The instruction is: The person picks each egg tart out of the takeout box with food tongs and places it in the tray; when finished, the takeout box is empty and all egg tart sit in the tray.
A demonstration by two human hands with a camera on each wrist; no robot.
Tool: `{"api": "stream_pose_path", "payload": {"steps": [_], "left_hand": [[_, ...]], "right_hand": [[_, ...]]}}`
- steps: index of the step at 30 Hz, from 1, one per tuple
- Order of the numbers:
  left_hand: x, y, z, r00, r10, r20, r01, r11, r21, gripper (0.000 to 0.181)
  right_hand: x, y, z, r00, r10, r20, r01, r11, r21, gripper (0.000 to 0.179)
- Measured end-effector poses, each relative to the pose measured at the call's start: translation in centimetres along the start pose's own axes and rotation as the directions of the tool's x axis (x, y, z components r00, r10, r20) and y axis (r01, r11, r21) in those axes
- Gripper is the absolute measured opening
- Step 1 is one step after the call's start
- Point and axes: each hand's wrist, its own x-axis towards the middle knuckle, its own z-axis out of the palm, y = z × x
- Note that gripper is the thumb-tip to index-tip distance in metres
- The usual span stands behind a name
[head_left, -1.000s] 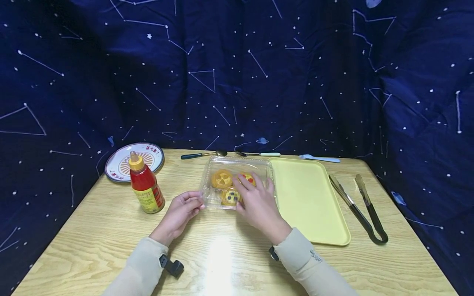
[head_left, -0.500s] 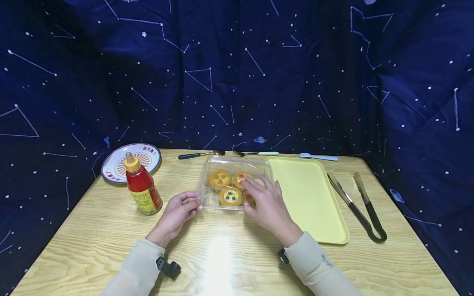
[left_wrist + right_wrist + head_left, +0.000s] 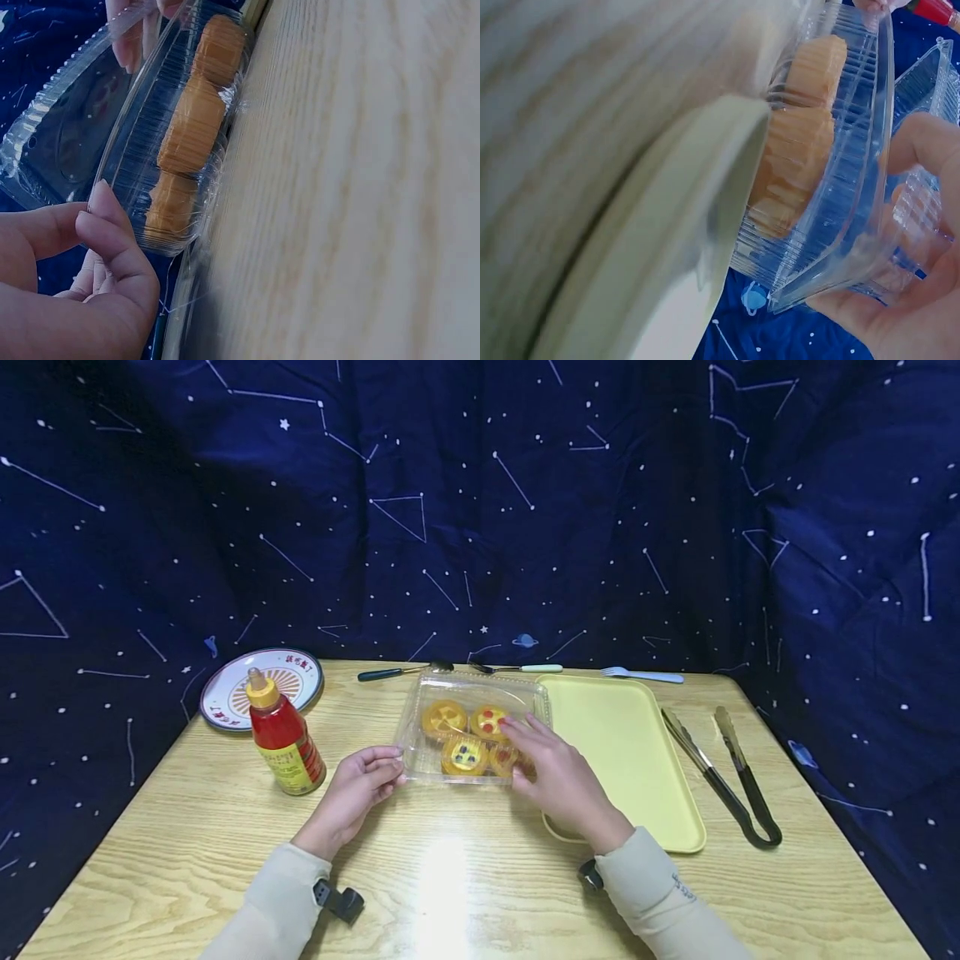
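In the head view a clear plastic clamshell box [image 3: 420,768] holds several small tarts, among them a striped tart [image 3: 445,719], a tart with red toppings [image 3: 489,723] and a tart with dark blue toppings [image 3: 464,757]. My left hand [image 3: 356,793] pinches the box's front left corner between thumb and bent index finger; the left wrist view shows the lid [image 3: 64,127] raised behind. Over the front right corner lies my right hand [image 3: 558,777], its fingers reaching across the box and covering part of a front tart. Its thumb lies by the rim in the right wrist view.
Right of the box lies a yellow tray [image 3: 630,760], with black-handled tongs [image 3: 723,785] beyond. A red sauce bottle [image 3: 285,735] stands left, before a patterned plate [image 3: 221,693]. Two spoon-like utensils and a blue fork [image 3: 641,676] lie along the back edge.
My right hand has slid right and toward me, uncovering the red-topped tart and more of the front ones. My left hand stays at the box's corner. The head view has shifted slightly.
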Motion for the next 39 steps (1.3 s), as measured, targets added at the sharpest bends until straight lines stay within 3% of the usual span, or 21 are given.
{"api": "stream_pose_path", "payload": {"steps": [12,18,27,31,39], "left_hand": [[-0.1,0.3,0.2,1.000,0.016,-0.016,-0.015,0.999,0.047,0.030],[0.1,0.2,-0.1,1.000,0.027,-0.010,-0.027,0.997,0.073,0.032],[-0.3,0.0,0.2,1.000,0.003,-0.008,-0.003,1.000,-0.014,0.036],[-0.4,-0.2,0.6,1.000,-0.016,-0.016,0.015,0.998,-0.065,0.037],[-0.3,-0.5,1.3,0.999,-0.016,-0.039,0.012,0.996,-0.087,0.036]], "right_hand": [[0.9,0.6,-1.3,0.997,-0.001,0.076,-0.002,1.000,0.030,0.067],[1.5,1.0,-2.6,0.998,0.013,0.069,-0.021,0.993,0.118,0.064],[2.0,0.8,-3.3,0.994,0.000,0.106,-0.007,0.998,0.063,0.058],[2.4,0.5,-3.8,0.998,0.004,0.065,-0.011,0.994,0.108,0.059],[3.4,1.4,-4.1,0.992,-0.001,-0.125,0.035,0.964,0.265,0.069]]}}
